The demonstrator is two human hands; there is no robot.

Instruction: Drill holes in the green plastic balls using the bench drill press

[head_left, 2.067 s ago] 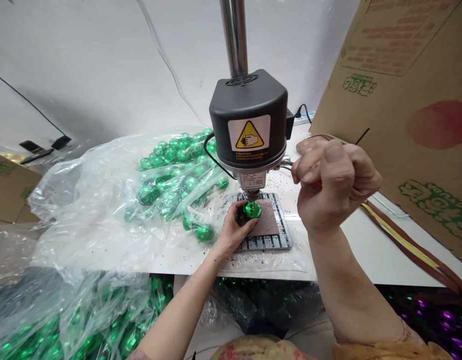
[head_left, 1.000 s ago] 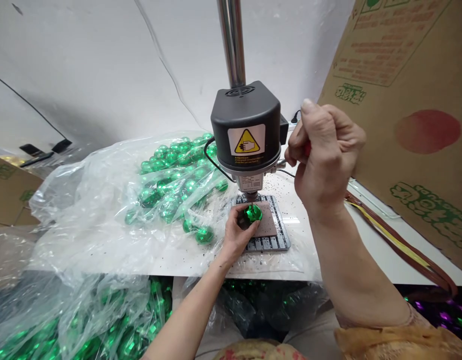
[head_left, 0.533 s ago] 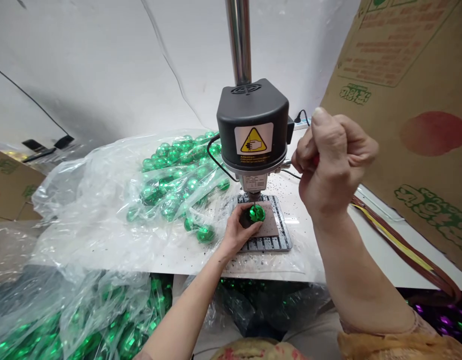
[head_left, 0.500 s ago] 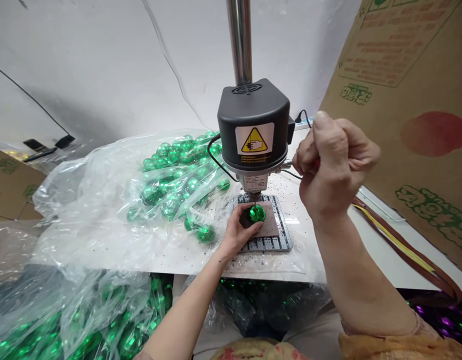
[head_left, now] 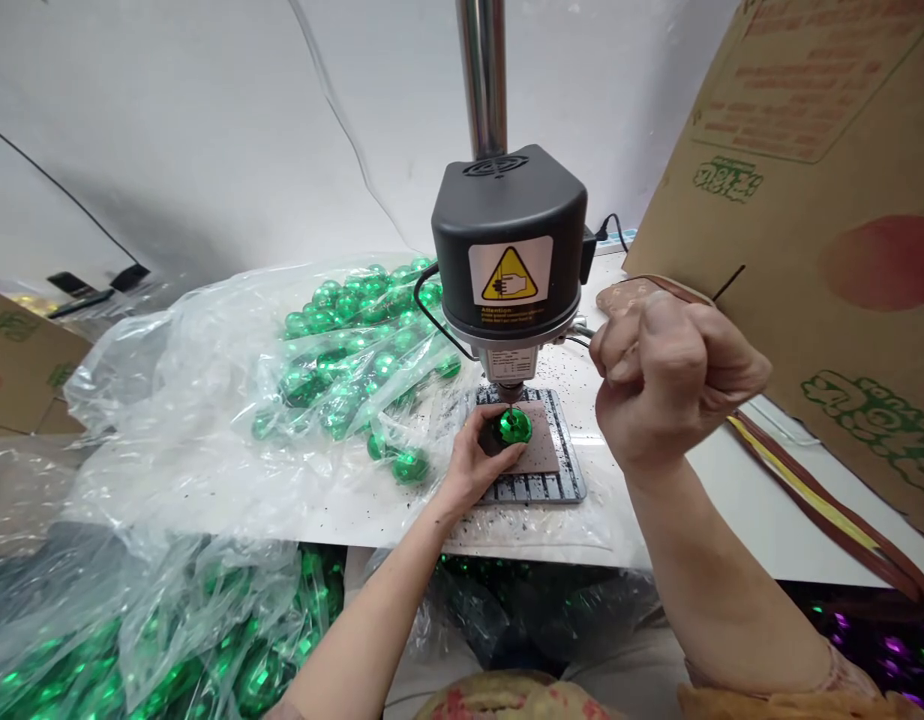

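A shiny green mirror-faceted ball (head_left: 515,427) sits on a flat brown board (head_left: 543,450) on the slotted base of a small drill press (head_left: 511,235). My left hand (head_left: 478,455) pinches the ball between thumb and fingers, closed on its left and near sides. The thin drill bit (head_left: 511,403) comes down at the top of the ball; how deep it goes, I cannot tell. My right hand (head_left: 668,375) makes a fist to the right of the drill head, around the feed handle, whose grip is hidden by the fingers.
Many green balls (head_left: 357,300) lie under clear plastic (head_left: 169,400) to the left. Another bag of green balls (head_left: 169,650) is below the table edge. A large cardboard box (head_left: 807,300) stands at the right, near a brown and yellow strap (head_left: 807,490). Dark shavings dot the table.
My right hand has come down beside the drill head, uncovering a brown strap end behind it. My left hand and the ball keep their place under the bit.
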